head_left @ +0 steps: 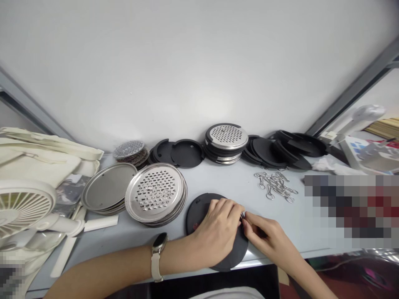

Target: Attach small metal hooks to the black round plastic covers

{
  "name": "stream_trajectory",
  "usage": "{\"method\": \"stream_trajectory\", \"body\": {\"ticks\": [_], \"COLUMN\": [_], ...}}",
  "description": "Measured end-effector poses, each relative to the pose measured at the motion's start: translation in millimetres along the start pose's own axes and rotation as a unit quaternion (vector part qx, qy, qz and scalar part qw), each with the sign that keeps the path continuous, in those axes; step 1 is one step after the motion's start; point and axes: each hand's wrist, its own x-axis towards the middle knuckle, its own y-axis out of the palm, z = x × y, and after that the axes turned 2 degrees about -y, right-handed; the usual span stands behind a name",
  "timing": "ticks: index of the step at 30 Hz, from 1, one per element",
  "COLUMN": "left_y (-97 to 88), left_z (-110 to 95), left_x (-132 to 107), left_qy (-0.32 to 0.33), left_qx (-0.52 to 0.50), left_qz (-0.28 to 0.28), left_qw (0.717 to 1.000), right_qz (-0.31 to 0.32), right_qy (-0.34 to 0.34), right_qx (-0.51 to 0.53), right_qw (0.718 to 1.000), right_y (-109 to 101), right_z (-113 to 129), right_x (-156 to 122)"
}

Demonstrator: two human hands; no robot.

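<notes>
A black round plate [229,253] lies near the front edge of the table, partly covered by my hands. My left hand [218,232], with a watch on its wrist, presses down on it, fingers bent and together toward the plate's right rim. At that rim my right hand [264,234] pinches with thumb and forefinger; what sits between the fingertips is too small and hidden to name. Several small bent wire clips [276,185] lie in a loose heap beyond my right hand. Left of the plate is a stack of round metal grater discs [156,193].
Plain metal discs [109,187] are stacked further left, beside a small fan [18,209]. Along the wall stand dark grater discs [129,150], black round holders [187,153], a pile of black-rimmed graters [227,137] and more black plates [268,151].
</notes>
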Motion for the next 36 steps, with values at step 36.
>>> {"method": "stream_trajectory", "body": {"ticks": [36], "left_y": [4.4], "left_z": [2.1], "left_x": [0.7], "left_qy": [-0.034], "left_qx": [-0.054], "left_qz": [-0.017], "left_qw": [0.998], "right_qz": [-0.074], "right_qy": [-0.069], "right_qx": [-0.039], "right_qw": [0.994], "right_y": [2.5], "right_z": [0.1], "right_x": [-2.8]}}
